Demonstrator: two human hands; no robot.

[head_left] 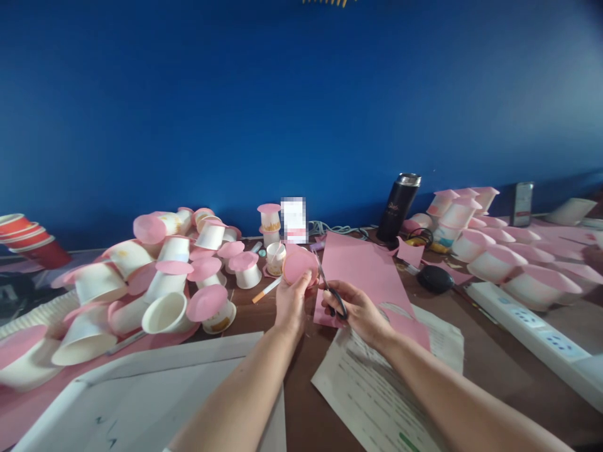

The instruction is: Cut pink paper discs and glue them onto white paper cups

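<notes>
My left hand is closed on a round piece of pink paper, its thumb pressed on the face. Whether a cup sits behind the paper is hidden. In my right hand is a pair of black-handled scissors, fingers in the loops, blades pointing up at the paper's right edge. Just behind the left hand stands a small paper cup. A large sheet of pink paper lies beyond and beside the right hand. A cigarette-like white and orange stick lies left of the left hand.
Paper cups with pink discs crowd the left side; more capped cups stand at right. A black thermos leans near the blue wall. A white power strip, printed paper, a white board and red cups surround the hands.
</notes>
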